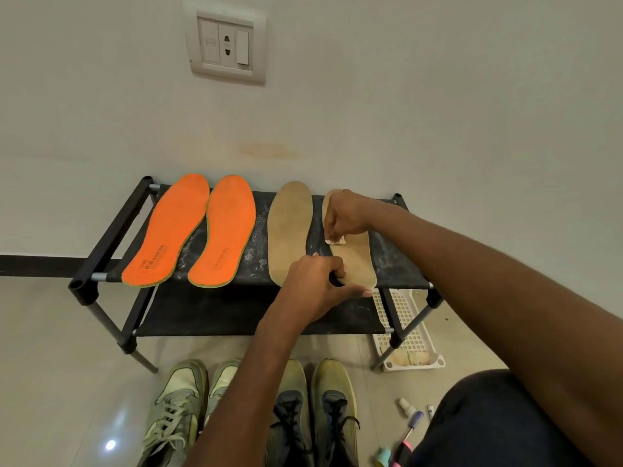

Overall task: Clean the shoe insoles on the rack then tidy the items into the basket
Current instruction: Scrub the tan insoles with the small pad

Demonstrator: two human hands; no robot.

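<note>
Two orange insoles [178,230] [226,230] and two tan insoles lie on the top shelf of a black shoe rack [101,244]. The left tan insole [288,227] lies free. My right hand [344,214] pinches a small whitish wad [337,242] against the right tan insole [357,261]. My left hand [317,284] grips that insole's heel end at the rack's front edge. A white perforated basket [411,332] sits on the floor under the rack's right end, with something pale lying in it.
Two pairs of sneakers stand on the floor in front of the rack, pale green [178,409] at left, olive and navy [317,409] at right. Small bottles and brush-like tools [408,433] lie by my knee at the lower right. The wall is right behind the rack.
</note>
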